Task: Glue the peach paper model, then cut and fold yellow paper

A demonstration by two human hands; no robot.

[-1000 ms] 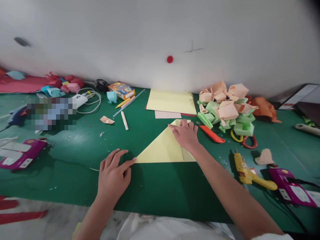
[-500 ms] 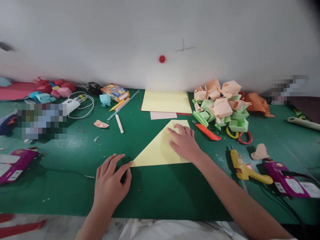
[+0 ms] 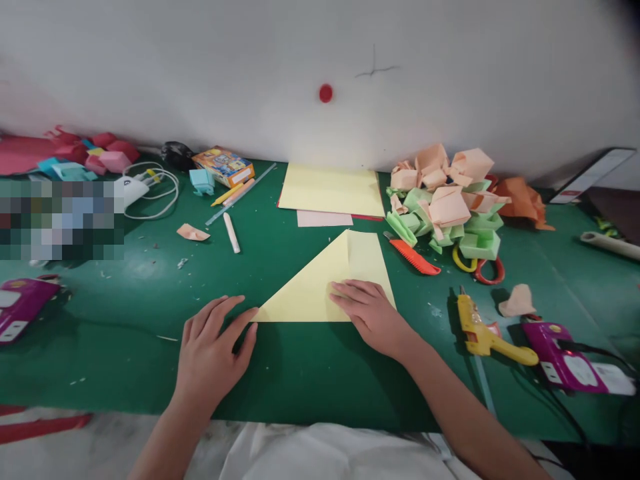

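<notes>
A pale yellow paper sheet, folded into a triangle with a strip left at its right side, lies on the green table mat. My left hand rests flat on the mat with fingers spread, its fingertips pinning the paper's left corner. My right hand lies flat with fingers stretched out on the lower right part of the folded sheet, pressing along its bottom edge. Neither hand holds anything.
More yellow sheets lie by the wall. Right of the paper are an orange cutter, a heap of folded peach and green paper pieces, scissors, a yellow glue gun and a purple device. Pens, a small box and cables lie to the left.
My right hand has slid from the top of the folded triangle down to its lower right edge. The left hand has stayed at the left corner.
</notes>
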